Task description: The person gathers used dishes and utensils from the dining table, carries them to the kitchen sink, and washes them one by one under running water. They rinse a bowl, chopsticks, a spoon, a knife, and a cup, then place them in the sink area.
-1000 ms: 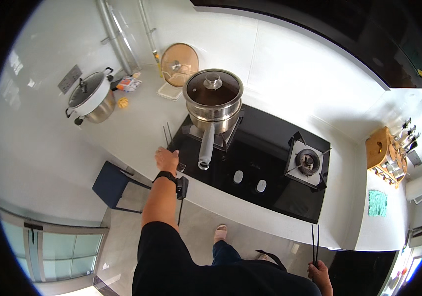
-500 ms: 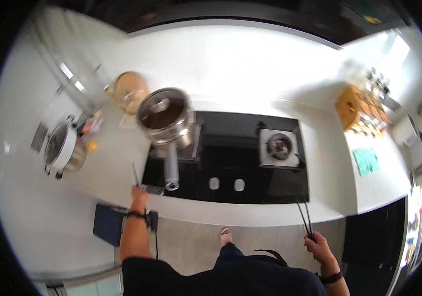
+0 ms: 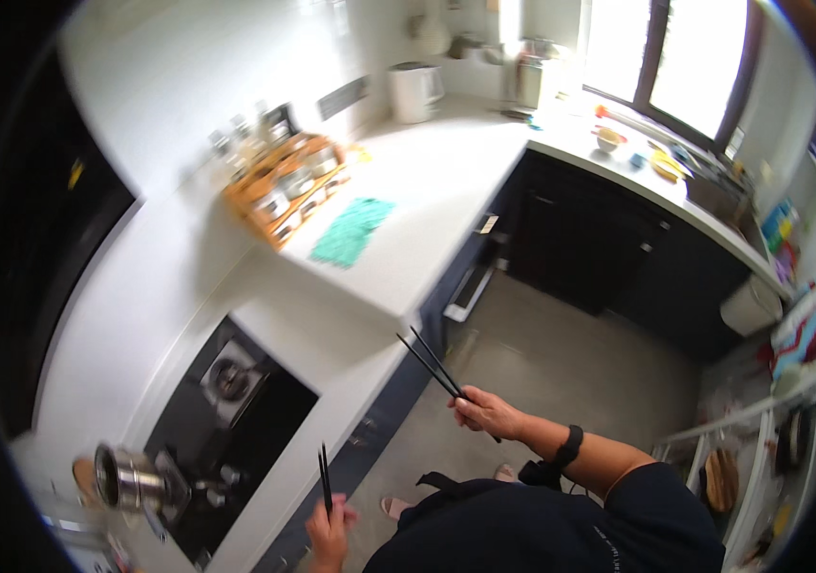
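Lower left, we are losing detail: the pot is blurring near the dark rim, and a brown round thing is showing only partly behind it. Jars in the wooden rack are smearing, the window is glaring white, and small things round the sink are looking too vague for us to name.

The left hand is pinching the left chopsticks, tips upward, beside the tabletop edge near the stove; the lower edge is cutting off its forearm, and blur is obscuring its separate fingers. The right hand is gripping the right chopsticks, tips forming a narrow V near the tabletop's corner, back ends poking out below. Its banded forearm is slanting in from lower right.
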The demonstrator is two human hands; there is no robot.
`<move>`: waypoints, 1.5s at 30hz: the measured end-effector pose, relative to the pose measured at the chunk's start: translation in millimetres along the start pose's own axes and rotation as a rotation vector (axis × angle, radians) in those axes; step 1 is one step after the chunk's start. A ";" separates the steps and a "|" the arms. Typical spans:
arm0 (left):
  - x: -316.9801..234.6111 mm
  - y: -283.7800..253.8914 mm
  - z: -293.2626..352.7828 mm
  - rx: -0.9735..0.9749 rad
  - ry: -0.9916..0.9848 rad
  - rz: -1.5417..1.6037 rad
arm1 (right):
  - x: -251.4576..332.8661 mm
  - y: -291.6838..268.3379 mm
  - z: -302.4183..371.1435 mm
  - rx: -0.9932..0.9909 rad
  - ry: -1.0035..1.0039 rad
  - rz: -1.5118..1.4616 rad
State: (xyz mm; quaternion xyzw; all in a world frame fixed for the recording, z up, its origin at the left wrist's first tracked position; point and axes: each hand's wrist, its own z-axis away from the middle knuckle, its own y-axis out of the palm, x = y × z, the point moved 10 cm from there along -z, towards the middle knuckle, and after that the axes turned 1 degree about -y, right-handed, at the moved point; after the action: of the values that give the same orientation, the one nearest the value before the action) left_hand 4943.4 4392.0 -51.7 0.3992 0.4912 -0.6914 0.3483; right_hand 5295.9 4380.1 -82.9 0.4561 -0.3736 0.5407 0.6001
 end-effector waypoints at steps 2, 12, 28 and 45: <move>-115.2 88.1 -44.5 0.141 0.278 0.043 | 35.8 -64.8 30.7 -0.114 -0.228 -0.120; -346.3 567.3 -22.1 1.027 0.274 0.481 | 66.7 -297.0 184.0 -0.596 -0.241 -0.069; -479.4 922.8 -78.8 2.019 0.297 -0.124 | 144.6 -687.9 213.2 -0.877 -0.368 -0.568; -609.5 1283.5 -481.1 0.529 0.233 0.058 | 20.4 -971.7 598.2 -1.680 -0.658 -0.632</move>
State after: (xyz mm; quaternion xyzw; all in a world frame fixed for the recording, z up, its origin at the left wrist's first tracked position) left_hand 6433.2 4554.4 -117.1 0.5668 0.3187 -0.7347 0.1932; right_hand 6287.2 3818.0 -20.7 0.0853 -0.6492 -0.2466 0.7145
